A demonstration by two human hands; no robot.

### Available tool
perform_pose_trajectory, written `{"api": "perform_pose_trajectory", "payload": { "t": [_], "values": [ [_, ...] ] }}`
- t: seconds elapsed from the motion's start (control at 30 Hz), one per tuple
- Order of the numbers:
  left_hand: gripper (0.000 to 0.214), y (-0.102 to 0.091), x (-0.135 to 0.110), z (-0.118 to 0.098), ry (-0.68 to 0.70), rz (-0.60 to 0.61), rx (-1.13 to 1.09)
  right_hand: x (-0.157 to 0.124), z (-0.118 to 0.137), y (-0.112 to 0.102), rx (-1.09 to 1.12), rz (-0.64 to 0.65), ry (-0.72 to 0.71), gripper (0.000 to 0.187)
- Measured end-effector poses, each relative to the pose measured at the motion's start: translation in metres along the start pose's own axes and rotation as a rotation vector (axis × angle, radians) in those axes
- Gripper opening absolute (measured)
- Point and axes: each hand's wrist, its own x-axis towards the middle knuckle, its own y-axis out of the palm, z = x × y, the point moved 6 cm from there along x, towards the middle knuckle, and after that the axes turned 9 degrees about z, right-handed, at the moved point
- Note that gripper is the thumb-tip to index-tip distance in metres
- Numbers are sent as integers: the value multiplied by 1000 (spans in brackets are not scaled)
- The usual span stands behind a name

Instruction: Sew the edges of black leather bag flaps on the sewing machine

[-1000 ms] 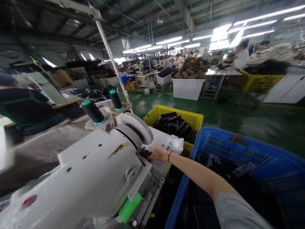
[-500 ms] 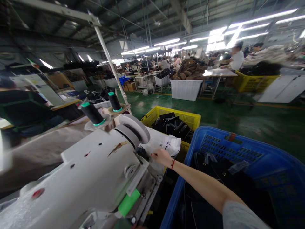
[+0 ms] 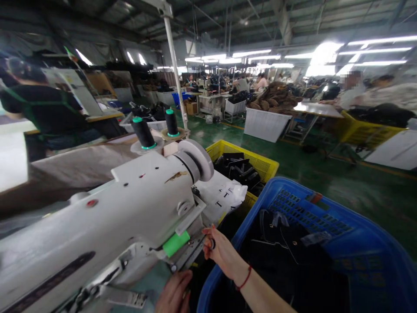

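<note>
Leftmost, a person (image 3: pixel 45 104) in a dark top with green straps sits with their back turned, beyond a brown cloth (image 3: pixel 81 167). Next comes the sewing machine (image 3: pixel 153 195), its long body running from the lower left up towards the handwheel (image 3: pixel 203 161); two dark spools (image 3: pixel 143 134) stand behind it. Low on its near side sits a green tube (image 3: pixel 176 243), tilted, its right end the higher.

Both hands are to the right of the machine, below the handwheel. The left hand (image 3: pixel 173 292) is at the bottom edge, just below the tube, its fingers bent; part of it is cut off, so I cannot tell whether it grips anything. The right hand (image 3: pixel 219 250), with a red bracelet (image 3: pixel 245 280) at the wrist, is a little higher and further right, its fingers loosely curled with gaps between them. Something small and dark shows at those fingers, but whether it is held I cannot tell. The tube lies to the left of the right hand.

Beyond the right hand, a white printed sheet (image 3: pixel 210 198) lies beside the machine, then a yellow basket (image 3: pixel 267 167) of dark goods, and rightmost a blue basket (image 3: pixel 308 211), its near rim just beside the right hand
</note>
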Motion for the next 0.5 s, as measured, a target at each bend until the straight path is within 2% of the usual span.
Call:
{"api": "perform_pose_trajectory", "payload": {
  "t": [0.07,0.1,0.2,0.27,0.4,0.5],
  "values": [
    [45,-16,24,-7,-189,-37,-104,-3,-5,8,81,11,8,62],
    [48,-23,39,-14,-234,-38,-136,-6,-6,10,96,10,23,61],
    [35,-36,88,-35,-178,19,-216,-14,-4,8,75,7,63,59],
    [26,-38,109,-38,-174,87,-208,-17,-1,4,36,10,92,57],
    [17,-35,125,-42,-119,216,-38,-14,3,-3,-78,12,153,54],
    [13,-38,129,-44,-102,222,3,-9,10,-4,-192,34,132,53]
  ]
}}
